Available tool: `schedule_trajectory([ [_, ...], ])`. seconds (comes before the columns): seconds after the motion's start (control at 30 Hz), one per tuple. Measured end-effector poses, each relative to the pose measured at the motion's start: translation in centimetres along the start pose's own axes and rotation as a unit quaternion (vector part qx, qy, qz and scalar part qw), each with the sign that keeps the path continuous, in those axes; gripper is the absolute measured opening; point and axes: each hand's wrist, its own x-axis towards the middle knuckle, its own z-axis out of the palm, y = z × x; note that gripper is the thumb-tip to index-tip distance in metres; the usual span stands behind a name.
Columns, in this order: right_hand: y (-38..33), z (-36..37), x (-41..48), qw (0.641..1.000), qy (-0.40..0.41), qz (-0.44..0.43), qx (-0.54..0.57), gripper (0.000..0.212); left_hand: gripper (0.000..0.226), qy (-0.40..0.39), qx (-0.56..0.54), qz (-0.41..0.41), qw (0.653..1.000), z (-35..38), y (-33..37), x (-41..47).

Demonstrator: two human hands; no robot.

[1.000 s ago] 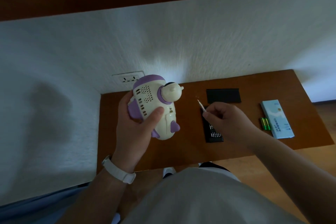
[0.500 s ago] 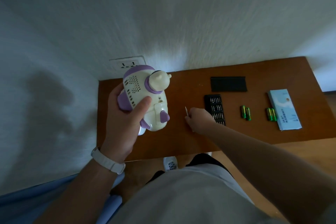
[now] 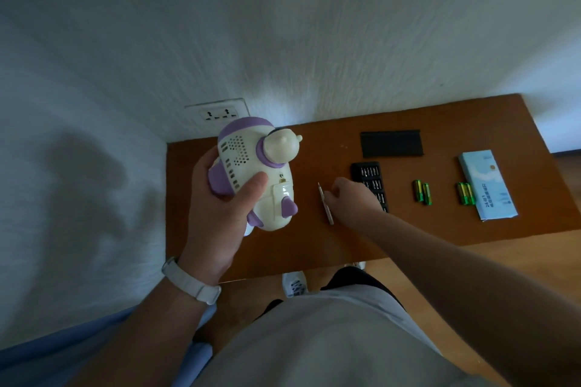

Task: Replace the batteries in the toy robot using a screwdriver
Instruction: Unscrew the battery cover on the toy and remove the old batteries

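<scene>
Four green batteries (image 3: pixel 422 192) are recorded near a blue box (image 3: pixel 490 187), print illegible. Toy robot (image 3: pixel 261 173) is gripped by left hand (image 3: pixel 220 217); screwdriver (image 3: pixel 326 204) is touched by right hand (image 3: pixel 350 201), grip undetermined.

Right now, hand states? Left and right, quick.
Left hand: grips the toy robot.
Right hand: curled fingers touch the screwdriver lying on the table; whether they grip it cannot be told.

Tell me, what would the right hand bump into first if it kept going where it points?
Probably the screwdriver, lying on the table just beyond the right hand's fingertips; they may already touch it.
</scene>
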Motion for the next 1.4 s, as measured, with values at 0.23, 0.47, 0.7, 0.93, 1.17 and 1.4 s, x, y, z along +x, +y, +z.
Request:
schedule_trajectory([
  [0.23, -4.3, -6.2, -7.2, 0.952, 0.118, -0.157, 0.234, 0.008, 0.086, 0.002, 0.037, 0.049, 0.998, 1.7, 0.9, -0.2],
  [0.47, -6.9, -8.3, -10.6, 0.93, 0.147, -0.194, 0.276, 0.007, 0.085, 0.024, 0.081, 0.108, 0.991, 3.9, 1.2, -0.3],
  [0.7, -6.9, -8.1, -10.7, 0.923, 0.144, -0.148, 0.325, 0.003, 0.089, 0.031, 0.12, 0.148, 0.981, 4.6, 1.5, -0.8],
  [0.93, -7.3, -7.8, -10.9, 0.922, 0.139, -0.117, 0.342, 0.01, 0.088, 0.035, 0.178, 0.179, 0.967, 4.5, 1.8, -1.4],
  [1.17, -7.6, -7.6, -11.1, 0.924, 0.107, -0.098, 0.353, 0.015, 0.098, 0.04, 0.202, 0.178, 0.962, 3.7, 1.1, -1.4],
  [1.4, -8.0, -7.8, -11.0, 0.924, 0.108, -0.096, 0.354, 0.012, 0.099, 0.038, 0.228, 0.183, 0.955, 3.6, 1.3, -1.4],
])
